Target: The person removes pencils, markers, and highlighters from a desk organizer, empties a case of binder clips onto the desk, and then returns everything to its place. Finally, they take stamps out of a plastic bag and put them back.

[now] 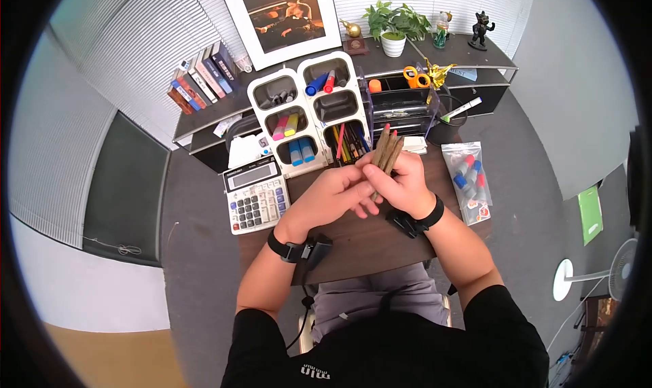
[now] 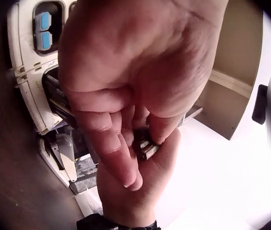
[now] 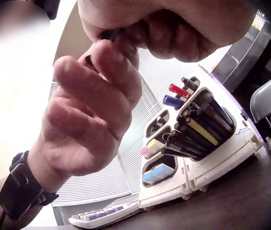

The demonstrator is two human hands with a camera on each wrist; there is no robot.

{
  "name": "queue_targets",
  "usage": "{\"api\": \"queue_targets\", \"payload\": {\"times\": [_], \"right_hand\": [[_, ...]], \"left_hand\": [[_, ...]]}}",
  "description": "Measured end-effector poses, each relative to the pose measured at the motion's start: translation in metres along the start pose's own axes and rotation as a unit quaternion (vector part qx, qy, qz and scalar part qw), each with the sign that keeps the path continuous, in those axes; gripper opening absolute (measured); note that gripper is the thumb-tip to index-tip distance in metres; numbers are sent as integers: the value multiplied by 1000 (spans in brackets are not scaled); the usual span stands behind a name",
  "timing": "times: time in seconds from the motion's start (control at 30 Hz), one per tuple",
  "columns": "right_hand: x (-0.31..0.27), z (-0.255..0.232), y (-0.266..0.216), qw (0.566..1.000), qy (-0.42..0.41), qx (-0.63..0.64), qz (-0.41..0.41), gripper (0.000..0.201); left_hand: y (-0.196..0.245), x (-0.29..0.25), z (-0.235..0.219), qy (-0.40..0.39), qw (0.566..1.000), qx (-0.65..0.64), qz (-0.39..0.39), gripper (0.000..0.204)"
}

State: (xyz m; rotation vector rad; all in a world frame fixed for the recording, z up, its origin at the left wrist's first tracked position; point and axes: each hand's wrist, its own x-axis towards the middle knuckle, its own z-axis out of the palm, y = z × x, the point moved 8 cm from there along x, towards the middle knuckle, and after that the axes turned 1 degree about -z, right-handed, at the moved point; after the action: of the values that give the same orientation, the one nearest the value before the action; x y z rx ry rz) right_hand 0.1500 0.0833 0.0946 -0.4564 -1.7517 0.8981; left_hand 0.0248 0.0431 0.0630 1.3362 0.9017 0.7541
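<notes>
Both hands meet over the dark desk, around a bundle of brown pencils (image 1: 388,151), some with reddish ends pointing up and away. My right hand (image 1: 406,184) grips the bundle, its thumb laid across it. From the other side my left hand (image 1: 331,196) pinches the lower part between thumb and curled fingers. In the left wrist view the pencil ends (image 2: 148,150) show between the left thumb and fingers. Just beyond the hands stands a white organizer (image 3: 212,166); its front compartment is full of pens and pencils (image 3: 200,129).
A calculator (image 1: 256,201) lies left of the hands. A zip bag of red- and blue-capped markers (image 1: 470,177) lies on the right. Behind are a clear drawer rack with orange scissors (image 1: 416,77), a dark pen cup (image 1: 451,121), a potted plant (image 1: 394,43) and a framed picture.
</notes>
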Motion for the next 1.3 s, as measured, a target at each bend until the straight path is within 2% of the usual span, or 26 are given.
{"api": "queue_targets", "payload": {"times": [0.07,0.13,0.2,0.27,0.33,0.4,0.47,0.53,0.57,0.7,0.73,0.8,0.97,1.03,1.07,1.13,1.2,1.27,1.3], "right_hand": [[-1,4,1,998,-22,61,10,13],[-4,7,3,998,-26,58,11,13],[-3,8,4,998,-20,56,-4,14],[-2,11,5,999,-30,33,-19,15],[-3,12,4,998,-47,10,-33,17],[-7,12,18,991,-55,90,77,24],[-8,12,27,991,-59,91,79,30],[-6,7,24,998,-38,42,-17,32],[-6,11,19,997,-53,46,22,39],[-3,24,11,998,-45,32,-7,55],[-1,24,10,998,-48,34,-6,55],[2,35,-5,989,-115,-66,-61,55],[1,33,-3,990,-100,-88,-52,53],[1,27,2,996,-57,-61,-14,48],[0,27,5,996,-56,-64,-16,48],[0,18,18,999,-14,6,33,44],[4,15,21,998,0,4,58,41],[9,8,43,986,49,37,153,39],[12,6,51,983,58,49,170,39]], "left_hand": [[-1,1,2,-19,1000,-6,8,25],[-4,1,7,-60,998,-11,0,24],[-14,-2,10,-48,998,-39,1,23],[-21,-6,7,11,996,-77,36,23],[-28,-8,11,33,993,-104,45,23],[-29,-7,7,71,984,-141,84,23],[-31,-6,0,93,979,-154,101,24],[-31,-8,-11,127,964,-194,132,28],[-29,-9,-14,144,959,-202,135,27],[-32,-10,-25,188,951,-192,153,27],[-33,-9,-26,192,950,-194,153,27],[-29,-11,-29,216,948,-152,179,29],[-31,-11,-31,223,947,-156,172,31],[-34,-11,-31,214,945,-181,169,31],[-34,-12,-34,231,938,-196,167,31],[-32,-14,-37,243,932,-212,168,31],[-35,-15,-40,264,929,-210,152,32],[-37,-12,-42,266,929,-205,156,33],[-38,-12,-42,270,931,-189,157,33]]}}
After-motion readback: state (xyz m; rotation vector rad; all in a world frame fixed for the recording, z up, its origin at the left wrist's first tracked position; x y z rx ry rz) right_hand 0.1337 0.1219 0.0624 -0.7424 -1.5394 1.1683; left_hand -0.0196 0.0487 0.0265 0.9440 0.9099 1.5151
